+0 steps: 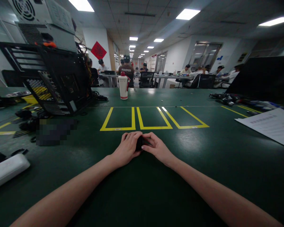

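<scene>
Both hands meet over the green tabletop (142,189), just in front of the yellow taped outlines (153,128). A small dark, rounded object (139,143) sits between them; most of it is covered by fingers, and its kind cannot be made out. My left hand (127,147) wraps over its left side with the fingers curled on top. From the right, my right hand (157,147) closes on the same object with thumb and fingers, thumb tip at its near side.
An opened black computer case (59,78) stands at the left, a power supply (42,19) on top. Cables (29,121) lie beside it. A white tumbler (123,86) stands ahead. To the right are a paper sheet (269,126) and a dark monitor (265,78). People sit at far desks.
</scene>
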A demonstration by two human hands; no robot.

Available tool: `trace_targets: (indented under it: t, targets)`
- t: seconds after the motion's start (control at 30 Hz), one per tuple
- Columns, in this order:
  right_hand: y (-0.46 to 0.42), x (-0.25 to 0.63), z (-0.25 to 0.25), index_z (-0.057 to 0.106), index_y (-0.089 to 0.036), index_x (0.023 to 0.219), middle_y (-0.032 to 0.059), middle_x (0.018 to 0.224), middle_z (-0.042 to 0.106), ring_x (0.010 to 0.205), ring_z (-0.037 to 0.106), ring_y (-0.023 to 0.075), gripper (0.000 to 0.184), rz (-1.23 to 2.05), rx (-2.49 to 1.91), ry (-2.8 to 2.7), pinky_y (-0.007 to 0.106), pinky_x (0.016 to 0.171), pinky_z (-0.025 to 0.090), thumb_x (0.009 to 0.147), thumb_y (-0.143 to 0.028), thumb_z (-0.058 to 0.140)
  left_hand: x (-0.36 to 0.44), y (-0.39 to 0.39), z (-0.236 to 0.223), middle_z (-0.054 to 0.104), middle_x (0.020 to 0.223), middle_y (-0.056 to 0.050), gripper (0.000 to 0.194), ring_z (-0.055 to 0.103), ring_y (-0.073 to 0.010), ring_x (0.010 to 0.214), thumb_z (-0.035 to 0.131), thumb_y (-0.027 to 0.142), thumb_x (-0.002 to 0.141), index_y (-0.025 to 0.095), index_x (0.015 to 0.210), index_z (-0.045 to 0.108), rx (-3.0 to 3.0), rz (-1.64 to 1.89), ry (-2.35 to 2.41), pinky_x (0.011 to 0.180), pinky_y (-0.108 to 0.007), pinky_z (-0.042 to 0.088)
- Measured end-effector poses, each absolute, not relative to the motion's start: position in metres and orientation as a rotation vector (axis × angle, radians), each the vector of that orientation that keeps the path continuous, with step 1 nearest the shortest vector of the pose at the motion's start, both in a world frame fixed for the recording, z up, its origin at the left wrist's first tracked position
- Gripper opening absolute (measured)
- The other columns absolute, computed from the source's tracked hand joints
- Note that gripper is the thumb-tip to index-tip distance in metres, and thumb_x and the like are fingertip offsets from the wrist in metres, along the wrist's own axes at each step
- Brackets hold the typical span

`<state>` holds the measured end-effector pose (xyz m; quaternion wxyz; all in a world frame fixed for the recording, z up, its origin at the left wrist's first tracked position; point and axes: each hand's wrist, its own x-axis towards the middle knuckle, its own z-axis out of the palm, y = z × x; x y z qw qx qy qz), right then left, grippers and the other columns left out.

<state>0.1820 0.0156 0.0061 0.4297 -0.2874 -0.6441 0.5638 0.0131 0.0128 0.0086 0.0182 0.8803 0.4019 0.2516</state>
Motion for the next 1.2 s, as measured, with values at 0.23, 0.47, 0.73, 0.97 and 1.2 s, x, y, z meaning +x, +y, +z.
trace_targets:
  t: [0.23, 0.47, 0.73, 0.97, 1.2]
  targets:
    - [0.0158, 0.1798, 0.0041, 0.049, -0.022, 0.089, 0.0008, 0.095, 0.052, 0.098, 0.052, 0.0169, 0.018, 1.362, -0.773, -1.586, 0.034, 0.082, 0.045, 0.073, -0.023, 0.054, 0.0134, 0.0138, 0.0065, 0.04, 0.12, -0.009, 0.062, 0.039, -0.0237, 0.109, 0.055, 0.019, 0.071, 0.02, 0.121, 0.019, 2.731, 0.786, 1.265, 0.093, -0.045, 0.026]
    - [0.0146, 0.1833, 0.01, 0.046, -0.022, 0.101, 0.0025, 0.107, 0.05, 0.106, 0.047, 0.0169, 0.03, 1.402, -0.83, -1.621, 0.038, 0.092, 0.039, 0.072, -0.02, 0.055, 0.013, 0.0124, 0.0083, 0.039, 0.121, -0.009, 0.066, 0.038, -0.0237, 0.111, 0.056, 0.017, 0.07, 0.021, 0.122, 0.017, 2.732, 0.774, 1.255, 0.094, -0.045, 0.025]
    - [0.0108, 0.1813, 0.0084, 0.046, -0.023, 0.091, 0.0004, 0.098, 0.052, 0.099, 0.051, 0.0165, 0.022, 1.407, -0.786, -1.588, 0.035, 0.085, 0.044, 0.071, -0.02, 0.056, 0.0126, 0.0131, 0.0074, 0.039, 0.121, -0.009, 0.064, 0.037, -0.0237, 0.111, 0.056, 0.018, 0.071, 0.021, 0.122, 0.018, 2.725, 0.765, 1.269, 0.094, -0.045, 0.025]
    - [0.0146, 0.1819, 0.0089, 0.045, -0.023, 0.102, 0.0023, 0.107, 0.05, 0.103, 0.048, 0.0166, 0.032, 1.391, -0.813, -1.608, 0.036, 0.089, 0.041, 0.072, -0.019, 0.055, 0.0137, 0.0121, 0.0087, 0.039, 0.121, -0.009, 0.064, 0.038, -0.0234, 0.11, 0.056, 0.016, 0.07, 0.02, 0.122, 0.018, 2.73, 0.774, 1.259, 0.093, -0.044, 0.026]
    - [0.0127, 0.1821, 0.008, 0.046, -0.023, 0.093, 0.0003, 0.101, 0.051, 0.1, 0.051, 0.0158, 0.028, 1.453, -0.734, -1.582, 0.035, 0.087, 0.041, 0.069, -0.017, 0.058, 0.0131, 0.0119, 0.0089, 0.038, 0.121, -0.01, 0.066, 0.037, -0.0235, 0.111, 0.057, 0.015, 0.069, 0.019, 0.122, 0.018, 2.73, 0.751, 1.268, 0.094, -0.044, 0.025]
